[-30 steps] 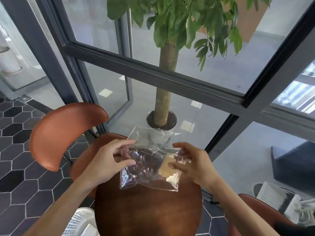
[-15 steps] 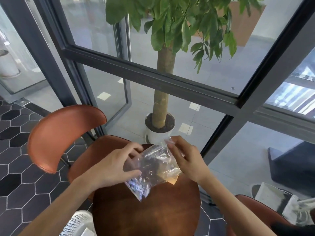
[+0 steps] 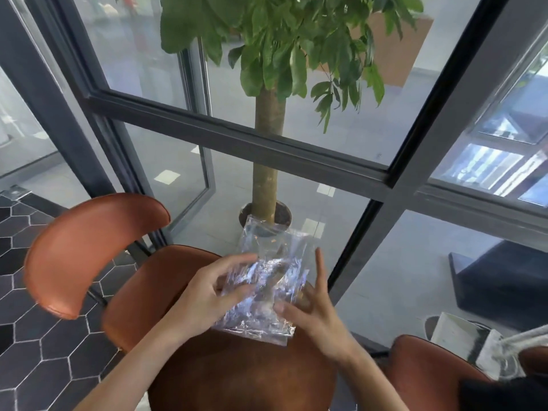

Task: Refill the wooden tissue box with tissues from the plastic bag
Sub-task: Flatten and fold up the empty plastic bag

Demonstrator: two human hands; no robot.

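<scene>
I hold a crumpled clear plastic bag (image 3: 267, 262) with both hands above the far edge of a round wooden table (image 3: 237, 375). My left hand (image 3: 204, 298) pinches the bag's left side between thumb and curled fingers. My right hand (image 3: 314, 318) has its thumb on the bag's lower right front and its fingers behind the edge, with the index finger pointing up. The bag stands nearly upright, its top reaching over the tree pot. Motion blur and glare hide what is inside it. I cannot make out the wooden tissue box.
A brown leather chair (image 3: 89, 247) stands to the left of the table, a second brown chair (image 3: 421, 375) at the lower right. A potted tree (image 3: 268, 161) and a dark-framed glass wall (image 3: 267, 143) are right behind the table. White paper items (image 3: 462, 336) lie at the far right.
The bag has been turned and lifted from a slanted, bunched hold to a more upright, spread one. My right hand has slid from its top corner down to its lower right edge.
</scene>
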